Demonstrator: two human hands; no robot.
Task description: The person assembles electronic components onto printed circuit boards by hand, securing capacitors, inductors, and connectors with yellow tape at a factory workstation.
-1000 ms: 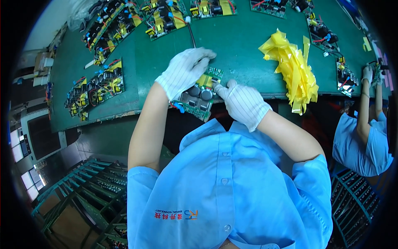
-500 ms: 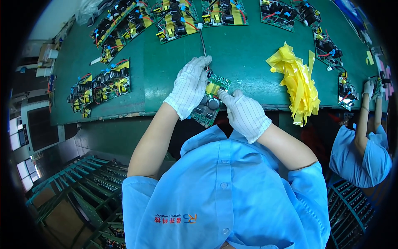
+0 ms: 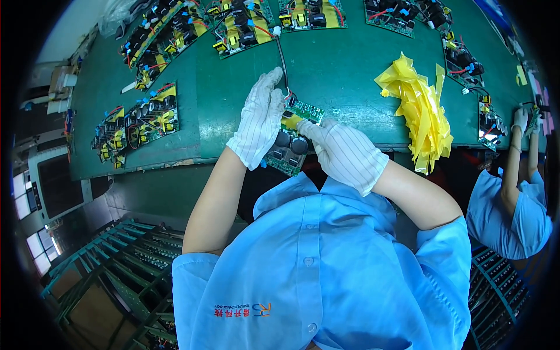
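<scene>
A green circuit board (image 3: pixel 284 154) with round black capacitors lies tilted at the table's front edge, its near end overhanging. Across its middle is a patch of yellow tape (image 3: pixel 290 121). My left hand (image 3: pixel 259 119), in a white striped glove, rests along the board's left side with its fingers stretched out straight. From the right, my gloved right hand (image 3: pixel 345 153) reaches over the board, fingers together, fingertips on the yellow tape. A dark cable (image 3: pixel 282 55) runs from the board's far end to a white connector (image 3: pixel 276 31). My fingers hide part of the board.
A heap of yellow film strips (image 3: pixel 415 114) lies right of my hands, partly over the table edge (image 3: pixel 192 161). More circuit boards stand at the left (image 3: pixel 153 116), along the back (image 3: pixel 312 14) and at the right (image 3: pixel 464 64). A co-worker (image 3: pixel 507 210) works at the far right.
My left hand's fingers have straightened and come off the cable end of the board. My right fingertips have moved left onto the yellow tape. The board has shifted slightly left.
</scene>
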